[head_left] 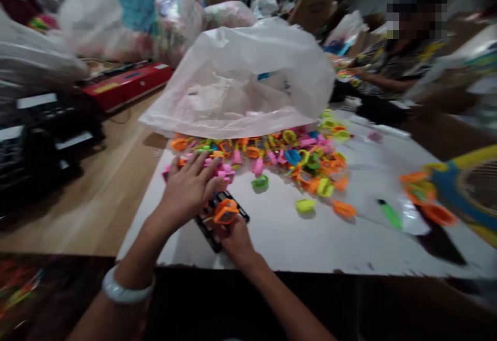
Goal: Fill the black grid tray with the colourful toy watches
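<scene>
My left hand (184, 192) is open, its fingers spread over pink plastic pieces (225, 172) at the near left of a bright heap. A pale bangle (126, 286) circles that wrist. Just right of it, my right hand (235, 237) is closed on an orange plastic toy piece (226, 211) with a greyish face, perhaps a toy watch. Some of its fingers are hidden behind the piece. Beneath both hands lies a black slotted tray (212, 236), partly covered by them. Orange, yellow, pink, green and blue pieces (306, 162) are heaped beyond.
A large white plastic sack (252, 79) lies mouth-forward behind the heap. Black trays (58, 134) and a red box-shaped device (128, 86) are at left. A green-handled cutter (390, 213) and a blue-yellow fan (462, 186) are at right. Another person (396, 67) sits across.
</scene>
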{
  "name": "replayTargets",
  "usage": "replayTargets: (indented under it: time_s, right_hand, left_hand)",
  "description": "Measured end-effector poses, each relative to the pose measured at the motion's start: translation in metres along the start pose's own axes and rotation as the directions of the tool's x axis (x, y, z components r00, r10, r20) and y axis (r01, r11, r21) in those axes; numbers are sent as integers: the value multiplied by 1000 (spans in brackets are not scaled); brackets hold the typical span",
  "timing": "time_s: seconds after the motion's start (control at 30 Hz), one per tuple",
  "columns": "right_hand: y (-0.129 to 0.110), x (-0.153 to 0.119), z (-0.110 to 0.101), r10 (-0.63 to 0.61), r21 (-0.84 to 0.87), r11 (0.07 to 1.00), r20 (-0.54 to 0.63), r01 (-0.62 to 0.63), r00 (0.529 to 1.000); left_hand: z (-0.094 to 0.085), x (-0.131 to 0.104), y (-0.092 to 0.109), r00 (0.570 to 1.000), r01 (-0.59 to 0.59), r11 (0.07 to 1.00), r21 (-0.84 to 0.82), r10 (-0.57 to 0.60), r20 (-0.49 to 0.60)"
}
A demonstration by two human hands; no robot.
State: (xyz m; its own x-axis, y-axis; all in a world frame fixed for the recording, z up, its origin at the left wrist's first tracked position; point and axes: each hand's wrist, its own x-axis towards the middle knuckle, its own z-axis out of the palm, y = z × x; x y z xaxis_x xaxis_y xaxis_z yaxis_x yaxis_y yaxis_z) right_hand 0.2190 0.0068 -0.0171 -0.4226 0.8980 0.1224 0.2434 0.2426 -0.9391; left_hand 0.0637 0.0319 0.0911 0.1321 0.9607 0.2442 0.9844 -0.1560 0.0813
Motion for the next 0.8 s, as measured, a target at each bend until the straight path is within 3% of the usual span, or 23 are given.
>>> replayTargets:
  time_s: [0.2,0.4,0.6,0.7,0.8]
  right_hand:
    - [0,2,4,-269,-158,949,48,273,962]
    - [-5,7,13,-287,-413,862,77,292,955]
    - [-4,12,24,-238,-438,863,90,253,967]
    - [-5,12,26,-231,-441,864,84,244,969]
    - [-9,7,17,-313,-345,880,94,326,945]
  left_hand:
    - [-4,-1,4,997,67,997,-27,-66,38]
    - [-11,1,2,990,87,991,-99,-75,121]
    - [-21,3,-1,960,107,981,-162,-59,274]
    - [-20,2,3,970,98,990,-105,-71,230]
    - [-14,0,5,986,84,996,-38,-78,146]
